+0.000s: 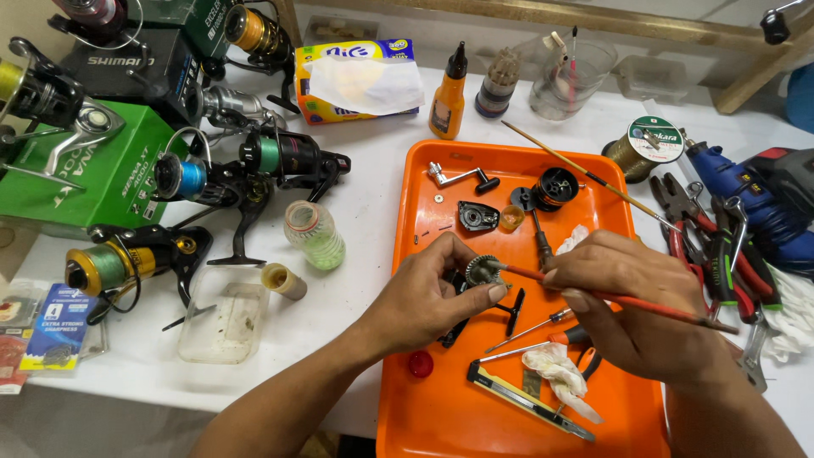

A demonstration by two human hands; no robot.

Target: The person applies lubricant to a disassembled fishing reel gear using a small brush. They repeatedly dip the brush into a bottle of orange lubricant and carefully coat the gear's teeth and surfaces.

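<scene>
Gear: small toothed gear (485,270) pinched in left hand (428,297) fingertips.
Brush: red brush (627,298) clamped in right hand (632,309), tip touching gear.
Tray: orange tray (441,416) holds reel parts, screwdriver, rag.

On my white counter (373,170) sit several spinning reels (254,170) beside a green box (102,170), a tissue box (360,80), an orange squeeze bottle (447,97), red-handled pliers (704,237), a line spool (649,144) and a small clear tub (222,322).
</scene>
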